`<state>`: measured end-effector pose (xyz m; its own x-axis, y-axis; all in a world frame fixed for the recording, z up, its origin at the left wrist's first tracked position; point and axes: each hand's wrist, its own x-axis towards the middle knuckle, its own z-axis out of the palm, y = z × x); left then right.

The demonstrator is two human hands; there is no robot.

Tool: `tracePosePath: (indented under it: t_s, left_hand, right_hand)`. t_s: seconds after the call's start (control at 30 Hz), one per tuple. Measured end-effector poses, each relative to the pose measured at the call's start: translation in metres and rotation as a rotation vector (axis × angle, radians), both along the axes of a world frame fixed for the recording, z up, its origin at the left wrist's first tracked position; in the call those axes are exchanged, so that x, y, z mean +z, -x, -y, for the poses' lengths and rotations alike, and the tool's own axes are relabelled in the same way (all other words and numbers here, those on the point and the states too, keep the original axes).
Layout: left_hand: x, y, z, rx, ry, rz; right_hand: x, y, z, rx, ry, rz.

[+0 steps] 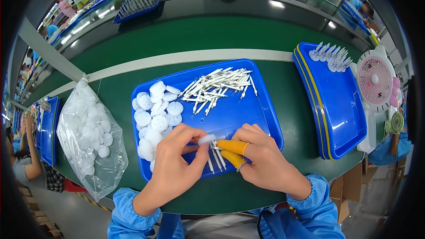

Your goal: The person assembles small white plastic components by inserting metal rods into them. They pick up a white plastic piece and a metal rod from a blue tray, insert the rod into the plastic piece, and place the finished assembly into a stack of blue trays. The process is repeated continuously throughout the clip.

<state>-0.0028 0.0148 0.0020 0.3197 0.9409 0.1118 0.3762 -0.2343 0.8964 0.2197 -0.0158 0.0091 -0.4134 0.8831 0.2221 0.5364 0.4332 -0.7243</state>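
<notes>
Lower centre of the frame: the left hand (179, 161) pinches a white disc (206, 140); the right hand (268, 161), its grip indistinct, meets slender white sticks (217, 160). Apparent step: joining these; next, careful alignment seems required.

On my surface (295, 126) the tray (248, 111) sits mid-view, discs (158, 123) inside at nine o'clock, sticks (221, 81) inside at one. From it I see the bag (111, 164) at nine, stacked trays (330, 106) at three, the fan (375, 79) just past them.
</notes>
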Motion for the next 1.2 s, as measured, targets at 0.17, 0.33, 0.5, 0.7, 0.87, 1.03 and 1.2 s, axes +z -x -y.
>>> tracePosePath:
  t_s: [0.17,0.33,0.5,0.7,0.87,1.03,1.2]
  left_hand:
    - [0.004,-0.005,0.003,0.028,0.008,-0.027]
    - [0.000,-0.004,0.005,0.042,0.019,-0.031]
    - [-0.001,-0.007,0.006,0.047,-0.099,-0.052]
    - [-0.002,-0.006,0.010,0.041,-0.197,-0.072]
    - [-0.007,-0.007,0.015,0.039,-0.234,-0.159]
    - [0.003,-0.006,0.010,0.066,-0.034,0.025]
    - [0.011,0.000,0.007,0.012,0.255,0.324]
  right_hand:
    - [-0.004,-0.003,-0.005,-0.037,-0.036,0.096]
    - [0.000,0.006,-0.006,-0.035,-0.054,0.154]
    - [-0.009,0.018,-0.001,-0.079,-0.115,0.035]
    - [-0.014,0.025,0.004,-0.179,-0.208,-0.134]
    - [-0.020,0.032,0.006,-0.210,-0.176,-0.127]
    - [-0.012,0.027,0.003,-0.259,-0.113,-0.188]
    - [-0.002,0.020,0.008,-0.268,-0.248,-0.221]
